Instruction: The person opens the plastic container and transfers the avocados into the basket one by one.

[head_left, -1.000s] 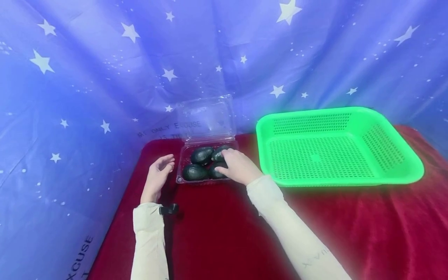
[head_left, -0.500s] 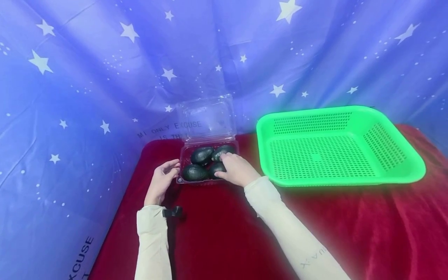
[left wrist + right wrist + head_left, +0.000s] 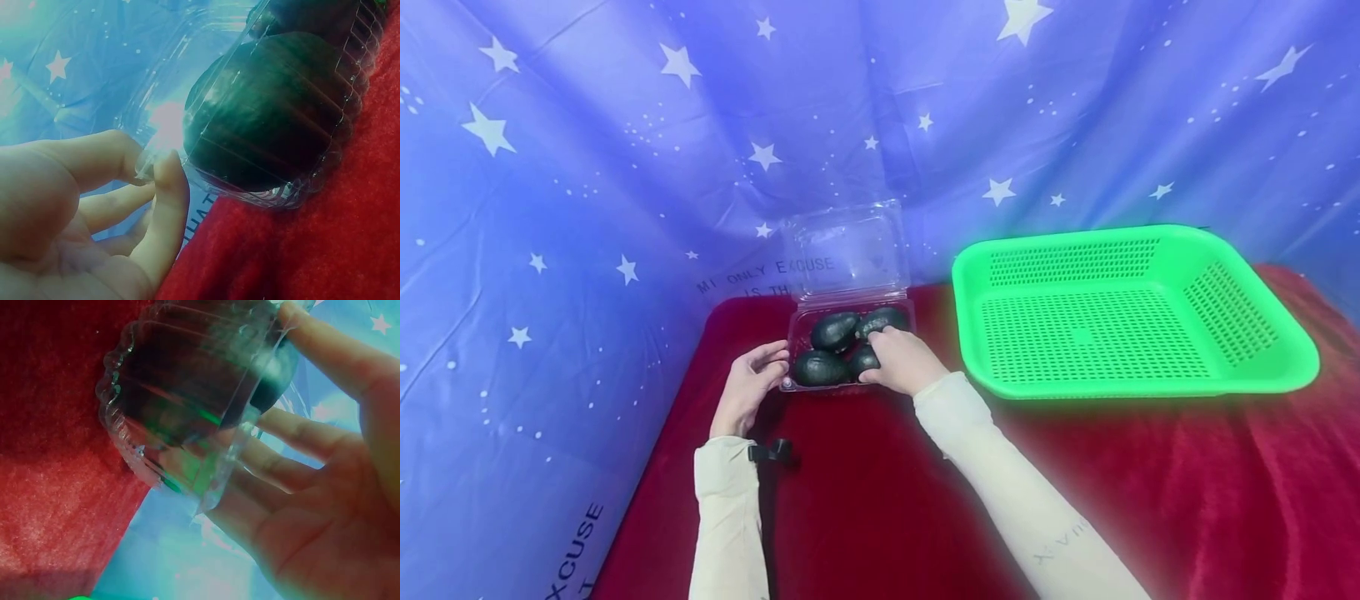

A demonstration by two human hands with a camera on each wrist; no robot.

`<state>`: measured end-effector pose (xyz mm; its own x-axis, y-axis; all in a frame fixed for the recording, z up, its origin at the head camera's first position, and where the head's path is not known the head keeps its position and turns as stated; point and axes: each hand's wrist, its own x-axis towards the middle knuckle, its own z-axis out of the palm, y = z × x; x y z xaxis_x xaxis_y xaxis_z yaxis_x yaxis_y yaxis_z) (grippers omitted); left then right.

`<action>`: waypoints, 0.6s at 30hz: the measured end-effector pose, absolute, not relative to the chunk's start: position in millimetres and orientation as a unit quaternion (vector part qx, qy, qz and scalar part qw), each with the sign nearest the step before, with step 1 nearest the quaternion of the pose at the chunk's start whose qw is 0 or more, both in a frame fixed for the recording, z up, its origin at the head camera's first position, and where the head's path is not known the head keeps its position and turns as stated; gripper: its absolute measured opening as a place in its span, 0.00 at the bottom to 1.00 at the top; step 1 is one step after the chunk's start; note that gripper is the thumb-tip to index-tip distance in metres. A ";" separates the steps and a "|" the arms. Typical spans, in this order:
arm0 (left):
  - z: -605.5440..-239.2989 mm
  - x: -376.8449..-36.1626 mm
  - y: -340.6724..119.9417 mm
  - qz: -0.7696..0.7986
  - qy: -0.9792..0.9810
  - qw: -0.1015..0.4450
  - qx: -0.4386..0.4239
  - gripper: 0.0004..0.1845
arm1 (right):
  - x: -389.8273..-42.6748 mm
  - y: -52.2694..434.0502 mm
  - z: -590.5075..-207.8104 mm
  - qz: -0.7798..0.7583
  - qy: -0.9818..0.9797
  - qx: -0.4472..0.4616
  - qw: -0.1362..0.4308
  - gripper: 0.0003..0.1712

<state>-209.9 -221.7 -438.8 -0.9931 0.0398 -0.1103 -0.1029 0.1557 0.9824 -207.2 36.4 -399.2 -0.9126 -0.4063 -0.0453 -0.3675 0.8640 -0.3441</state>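
Several dark green avocados (image 3: 835,332) sit in an open clear plastic clamshell box (image 3: 852,250), its lid raised at the back. My left hand (image 3: 752,387) is at the box's front left corner. In the left wrist view, thumb and forefinger of that hand (image 3: 94,206) pinch the plastic rim beside an avocado (image 3: 262,112). My right hand (image 3: 906,358) reaches over the box and grips the front right avocado (image 3: 863,361), partly covering it. In the right wrist view, the right thumb (image 3: 337,350) lies at the rim, and the other fingers lie across the avocado from it.
A green plastic basket (image 3: 1090,333) with perforated walls stands to the right of the box. Red cloth (image 3: 842,500) covers the table. A blue star-patterned curtain (image 3: 587,167) hangs behind and along the left edge.
My left hand has moved right and forward to the box and now pinches its rim. The right hand has shifted slightly left over the front right avocado.
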 end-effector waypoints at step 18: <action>-435.5 -210.7 -217.6 0.644 0.762 0.048 -0.041 0.26 | -211.2 29.9 -409.8 -0.210 0.962 -0.170 0.044 0.34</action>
<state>-210.7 -217.6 -435.5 -0.9920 -0.0019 -0.1258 -0.1244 0.1673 0.9780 -211.2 29.9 -409.8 -0.9382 -0.3458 -0.0126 -0.3091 0.8539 -0.4186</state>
